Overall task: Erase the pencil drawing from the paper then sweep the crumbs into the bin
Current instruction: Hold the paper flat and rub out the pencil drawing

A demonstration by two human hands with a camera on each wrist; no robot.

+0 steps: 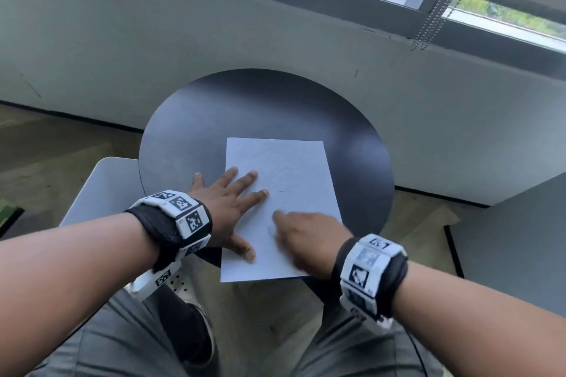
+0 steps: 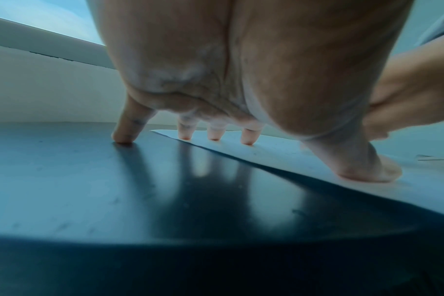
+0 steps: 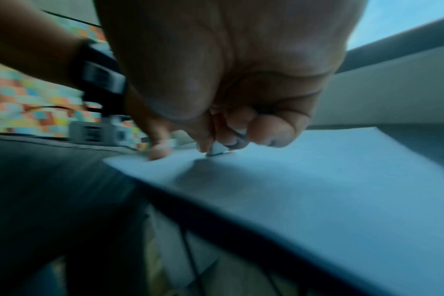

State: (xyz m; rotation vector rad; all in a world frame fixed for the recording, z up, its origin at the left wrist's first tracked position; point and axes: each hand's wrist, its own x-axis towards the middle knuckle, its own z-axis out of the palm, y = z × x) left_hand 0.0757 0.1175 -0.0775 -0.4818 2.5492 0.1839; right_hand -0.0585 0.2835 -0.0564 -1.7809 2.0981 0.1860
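Right wrist view: a small white eraser [image 3: 217, 149] is seen pinched in the curled grip of the right hand [image 3: 223, 80], its tip pressed to the one sheet of paper [image 3: 317, 180]. In the head view the eraser is hidden under the blurred right hand [image 1: 309, 239], which lies on the paper's [image 1: 294, 168] near half. The left hand [image 1: 228, 208] is laid flat, fingers spread: per the left wrist view, four fingertips [image 2: 247, 138] including the thumb press the paper [image 2: 279, 152] and one presses the round dark bench [image 2: 114, 190]. Faint pencil marks [image 1: 281, 191] remain mid-paper. One white bin [image 1: 101, 190] stands left of the bench [image 1: 199, 119].
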